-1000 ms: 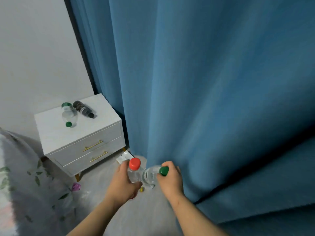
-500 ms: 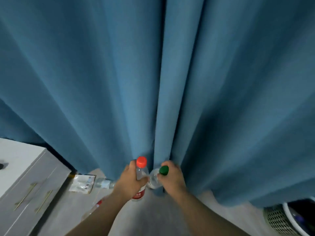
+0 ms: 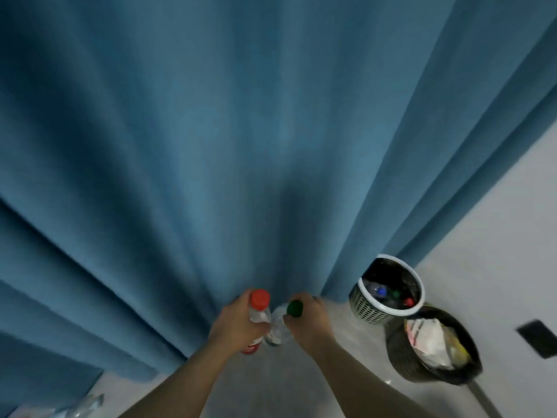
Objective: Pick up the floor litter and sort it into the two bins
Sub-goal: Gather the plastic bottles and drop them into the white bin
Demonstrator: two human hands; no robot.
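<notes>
Red-capped clear bottle (image 3: 259, 309) nearer white bin (image 3: 367, 309)

No text could be read. The red-capped bottle (image 3: 259, 310) carried a red label low on its body, but the print was too blurred. The green-capped bottle (image 3: 278, 327), touching it on the right, showed no readable print.

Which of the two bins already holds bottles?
The white lattice-walled bin by the curtain: capped bottles lie inside it. The dark bin nearer the camera holds crumpled paper and wrappers instead.
</notes>
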